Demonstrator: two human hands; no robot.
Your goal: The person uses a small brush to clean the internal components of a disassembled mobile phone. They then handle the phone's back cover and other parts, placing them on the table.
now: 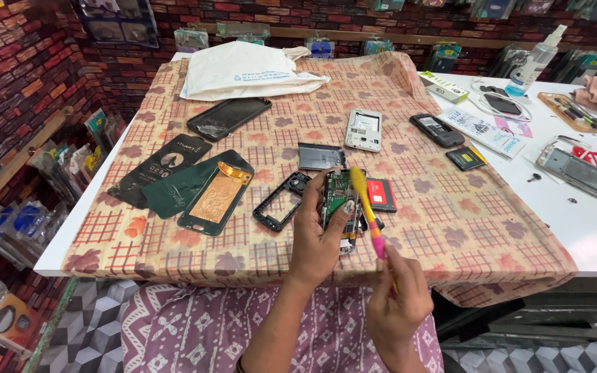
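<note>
Holding a stripped phone board upright above the bench edge, the left hand is closed around its lower half. The right hand grips a yellow-pink brush, its long axis slanting up beside the board's right edge.

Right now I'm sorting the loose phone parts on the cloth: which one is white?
The white frame, lying alone toward the cloth's far side; the other shells and covers around it are black or dark green.

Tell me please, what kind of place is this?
Probably a small phone repair shop: opened phones and loose parts lie on the cloth-covered table, the left hand holds a circuit board, and packaged accessories hang on the wall.
</note>
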